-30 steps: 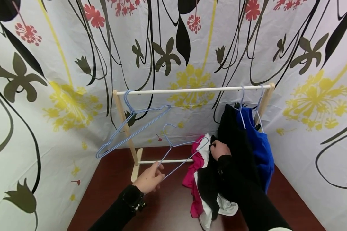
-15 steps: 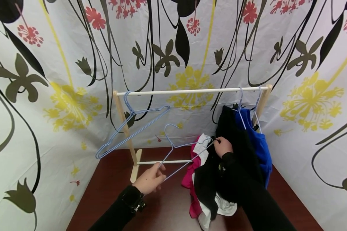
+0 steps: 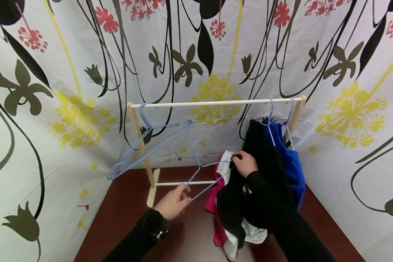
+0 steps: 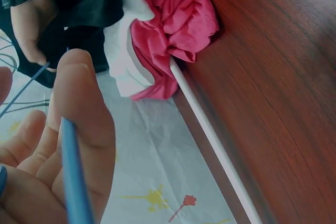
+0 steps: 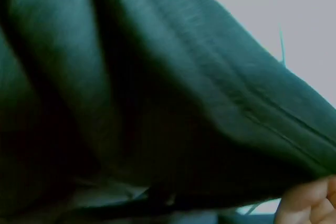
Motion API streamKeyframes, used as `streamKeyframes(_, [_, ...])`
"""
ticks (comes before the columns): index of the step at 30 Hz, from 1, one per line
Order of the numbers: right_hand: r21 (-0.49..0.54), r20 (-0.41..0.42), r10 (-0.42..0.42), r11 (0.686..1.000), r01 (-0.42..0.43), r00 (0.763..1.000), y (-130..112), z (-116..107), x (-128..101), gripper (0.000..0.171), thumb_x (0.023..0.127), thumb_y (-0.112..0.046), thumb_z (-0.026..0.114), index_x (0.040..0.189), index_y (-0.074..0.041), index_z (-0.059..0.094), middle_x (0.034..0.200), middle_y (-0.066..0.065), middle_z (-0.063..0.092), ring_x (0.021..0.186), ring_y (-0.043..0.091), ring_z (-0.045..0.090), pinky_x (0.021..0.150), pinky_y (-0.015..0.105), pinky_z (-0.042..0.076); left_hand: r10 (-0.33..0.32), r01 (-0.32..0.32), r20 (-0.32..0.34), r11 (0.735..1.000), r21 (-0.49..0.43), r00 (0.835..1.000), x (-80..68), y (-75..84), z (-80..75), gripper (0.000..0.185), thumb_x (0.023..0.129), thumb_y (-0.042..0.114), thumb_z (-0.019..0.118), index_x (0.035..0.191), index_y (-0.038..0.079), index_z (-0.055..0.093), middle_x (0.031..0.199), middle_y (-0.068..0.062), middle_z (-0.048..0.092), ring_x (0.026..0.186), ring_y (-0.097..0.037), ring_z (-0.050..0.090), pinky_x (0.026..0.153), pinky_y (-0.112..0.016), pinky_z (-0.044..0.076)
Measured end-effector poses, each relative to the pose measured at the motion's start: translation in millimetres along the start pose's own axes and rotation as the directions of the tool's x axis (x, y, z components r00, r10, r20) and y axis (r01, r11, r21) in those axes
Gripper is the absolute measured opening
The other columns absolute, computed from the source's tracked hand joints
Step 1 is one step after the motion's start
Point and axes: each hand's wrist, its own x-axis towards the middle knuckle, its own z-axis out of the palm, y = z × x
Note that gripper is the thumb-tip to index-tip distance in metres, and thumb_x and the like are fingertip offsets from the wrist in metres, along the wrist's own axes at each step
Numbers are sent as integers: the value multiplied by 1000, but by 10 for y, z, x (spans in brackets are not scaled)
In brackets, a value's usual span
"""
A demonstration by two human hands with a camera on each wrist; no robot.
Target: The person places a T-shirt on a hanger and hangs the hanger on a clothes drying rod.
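Observation:
My left hand (image 3: 176, 201) pinches the lower corner of a light blue wire hanger (image 3: 205, 167) held above the table; in the left wrist view the hanger wire (image 4: 73, 182) runs between thumb and fingers. My right hand (image 3: 245, 163) grips a black garment (image 3: 232, 207) at its top edge, right at the hanger's far shoulder. The black cloth (image 5: 157, 103) fills the right wrist view. Pink (image 3: 213, 203) and white (image 3: 224, 165) clothes lie bunched under the black one.
A small wooden rack (image 3: 216, 103) stands at the back of the dark wooden table (image 3: 127, 218). An empty blue hanger (image 3: 150, 145) hangs tilted at its left end. A black garment (image 3: 262, 145) and a blue one (image 3: 293, 167) hang at the right. Flowered curtains surround the table.
My right hand has lifted the black garment's edge up and left to the hanger's shoulder. My left hand with the hanger has shifted slightly right.

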Motion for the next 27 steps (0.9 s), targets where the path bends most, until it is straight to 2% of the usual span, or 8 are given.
streamKeyframes(4, [-13, 104, -29, 999, 31, 994, -143, -21, -19, 42, 102, -27, 48, 137, -7, 61, 137, 17, 60, 124, 33, 55, 104, 46, 40, 24, -24, -18, 999, 23, 1000, 11, 43, 3, 28, 103, 30, 60, 124, 15, 49, 79, -3, 63, 61, -17, 62, 55, -35, 51])
streamKeyframes(7, [-64, 146, -70, 995, 80, 987, -195, -38, -21, 45, 101, -22, 42, 140, -6, 58, 141, 18, 57, 129, 35, 52, 107, 48, 38, 34, -33, -31, 999, 40, 999, 15, 61, 2, 27, 103, 30, 59, 123, 15, 50, 78, -1, 63, 62, -16, 62, 57, -34, 50])
streamKeyframes(10, [-150, 143, -136, 976, 157, 980, -184, -50, -13, 40, 103, -16, 42, 136, -6, 62, 138, 17, 60, 128, 35, 54, 107, 48, 39, 39, -37, -37, 998, 49, 999, 19, 72, 1, 27, 103, 30, 59, 124, 15, 50, 78, 1, 63, 63, -15, 62, 58, -34, 50])
streamKeyframes(13, [-246, 92, -237, 936, 253, 967, -154, -64, -32, 29, 102, -12, 51, 122, -9, 73, 118, 14, 67, 111, 33, 61, 96, 45, 45, 33, -32, -33, 999, 37, 999, 20, 89, 7, 28, 103, 30, 59, 124, 15, 50, 81, 1, 63, 64, -16, 62, 58, -35, 51])
streamKeyframes(16, [-325, 49, -320, 891, 318, 946, -135, -75, -59, 23, 100, -9, 55, 108, -11, 77, 104, 10, 62, 101, 33, 56, 89, 45, 46, 24, -23, -29, 999, 24, 999, 19, 119, 19, 27, 103, 30, 60, 124, 16, 50, 83, 0, 64, 65, -17, 63, 57, -35, 52])
streamKeyframes(18, [-355, 46, -346, 871, 339, 937, -115, -80, -72, 25, 100, -8, 54, 109, -10, 77, 104, 10, 57, 101, 33, 52, 89, 45, 44, 26, -26, -30, 999, 19, 999, 12, 143, 25, 27, 103, 30, 60, 124, 16, 50, 83, 0, 64, 65, -17, 63, 57, -35, 52])
streamKeyframes(23, [-378, 76, -398, 837, 396, 914, -46, -127, -80, 29, 98, -5, 55, 122, -6, 72, 115, 13, 58, 111, 34, 52, 96, 47, 43, 37, -37, -42, 999, 10, 998, -16, 171, 18, 25, 103, 28, 60, 123, 16, 51, 84, -1, 64, 66, -17, 63, 57, -35, 52])
streamKeyframes(27, [-398, 71, -443, 809, 433, 893, 19, -196, -67, 19, 99, -10, 64, 112, -11, 77, 116, 10, 59, 114, 32, 50, 98, 45, 42, 45, -45, -41, 999, 1, 998, -44, 174, 11, 24, 103, 27, 59, 123, 16, 52, 84, -1, 63, 65, -17, 62, 57, -35, 52])
